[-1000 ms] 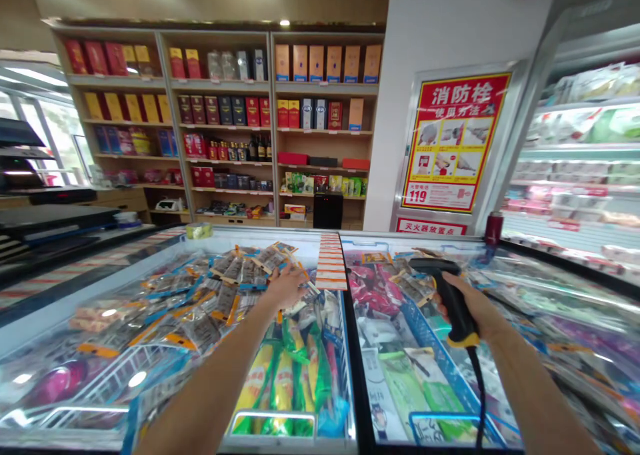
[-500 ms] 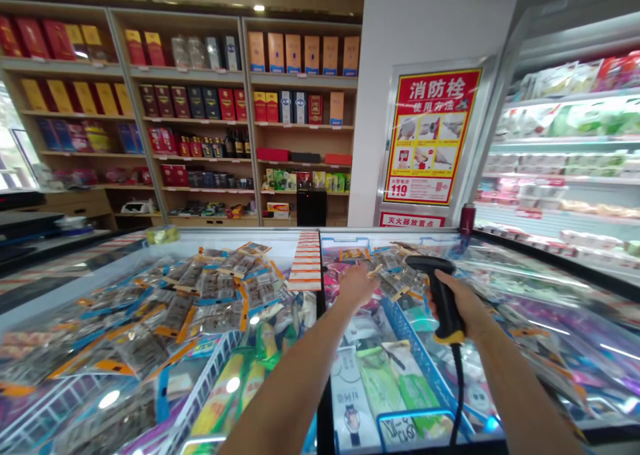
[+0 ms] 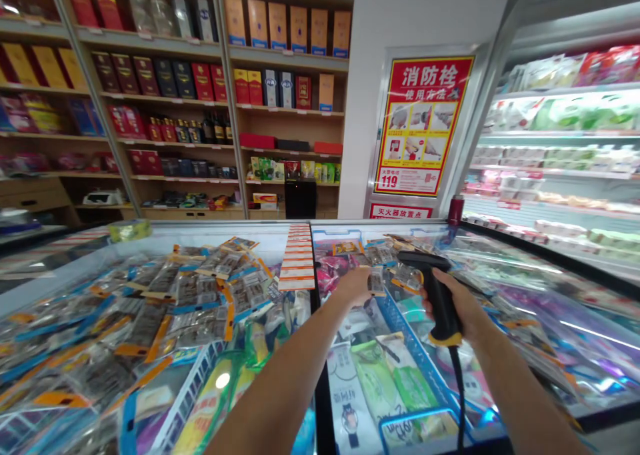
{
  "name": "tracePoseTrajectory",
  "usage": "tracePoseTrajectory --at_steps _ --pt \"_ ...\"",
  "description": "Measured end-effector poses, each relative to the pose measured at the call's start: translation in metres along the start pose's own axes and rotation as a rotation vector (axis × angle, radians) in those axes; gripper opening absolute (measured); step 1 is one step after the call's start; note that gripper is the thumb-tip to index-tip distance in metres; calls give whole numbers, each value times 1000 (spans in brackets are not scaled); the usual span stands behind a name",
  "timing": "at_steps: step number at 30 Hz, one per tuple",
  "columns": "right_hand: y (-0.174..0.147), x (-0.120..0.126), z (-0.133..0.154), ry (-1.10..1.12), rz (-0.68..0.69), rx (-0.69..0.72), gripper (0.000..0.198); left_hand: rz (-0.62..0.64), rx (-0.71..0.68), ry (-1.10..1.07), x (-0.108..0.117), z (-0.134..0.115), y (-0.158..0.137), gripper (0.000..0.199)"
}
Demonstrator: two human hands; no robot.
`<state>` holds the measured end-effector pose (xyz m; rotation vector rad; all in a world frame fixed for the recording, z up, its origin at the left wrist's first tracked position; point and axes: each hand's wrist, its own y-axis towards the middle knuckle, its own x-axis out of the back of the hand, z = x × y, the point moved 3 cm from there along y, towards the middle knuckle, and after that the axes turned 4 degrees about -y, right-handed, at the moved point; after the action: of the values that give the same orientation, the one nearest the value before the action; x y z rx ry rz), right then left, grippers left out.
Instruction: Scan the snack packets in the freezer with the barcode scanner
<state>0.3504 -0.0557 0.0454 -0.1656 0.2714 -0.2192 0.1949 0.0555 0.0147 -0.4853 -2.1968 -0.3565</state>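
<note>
In the head view, my right hand (image 3: 465, 305) is wrapped round the grip of a black and yellow barcode scanner (image 3: 445, 308). Its head points left, and a black cable hangs from the base. My left hand (image 3: 356, 285) reaches over the right freezer compartment, fingers closed on a small clear packet (image 3: 377, 281) with a pale label. That packet is in front of the scanner's head, a short gap apart. Just beyond lie more clear packets with orange edges (image 3: 409, 278). Below the hands, white and green bags (image 3: 373, 381) lie beside a blue basket (image 3: 400, 325).
A black divider (image 3: 320, 348) with a strip of price labels (image 3: 299, 258) splits the chest freezer. Many packets (image 3: 200, 288) are heaped in the left compartment. Boxed goods fill wall shelves (image 3: 165, 41); a lit chiller (image 3: 565, 135) stands at right.
My left hand has turned, and a packet with a pale label now shows at its fingertips, facing the scanner. The camera view has shifted slightly. My right hand keeps the scanner.
</note>
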Motion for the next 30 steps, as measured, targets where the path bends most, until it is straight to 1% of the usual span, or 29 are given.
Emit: tracePoseTrajectory --at_steps 1,3,6,8,10,12,14,15,17,20,22,24,27,30 --pt "-1 0 -2 13 3 -8 20 3 -8 1 4 4 -1 28" --pt "-2 -2 -6 37 11 -21 21 -18 -3 3 10 9 -3 25" --pt "-2 -7 -13 58 25 -47 23 -96 85 -6 12 10 -5 33" --pt "-3 -11 -17 54 36 -68 23 -150 159 -13 8 7 -6 42" --pt "-4 -15 -21 51 59 -75 23 -170 218 -32 3 4 -6 48" --pt "-5 -20 -22 60 84 -61 23 -148 260 -78 0 3 -4 41" --pt "-7 -27 -23 57 103 -53 23 -122 278 -156 2 8 -1 29" --pt "-8 -31 -23 44 103 -54 23 -124 275 -208 7 12 1 24" --pt "-10 -42 -22 -4 83 -58 22 -174 254 -329 24 25 1 16" --pt "-15 -68 -19 -79 75 -37 23 -322 230 -543 61 55 -8 14" --pt "-19 -93 -19 -118 101 -13 25 -418 231 -693 84 80 -23 17" --pt "-25 -121 -22 -145 148 -6 27 -502 233 -836 103 103 -41 18" --pt "-36 -163 -33 -170 221 -55 27 -593 227 -1026 121 129 -69 17" --pt "-46 -192 -47 -203 253 -104 26 -621 198 -1181 128 142 -86 15"
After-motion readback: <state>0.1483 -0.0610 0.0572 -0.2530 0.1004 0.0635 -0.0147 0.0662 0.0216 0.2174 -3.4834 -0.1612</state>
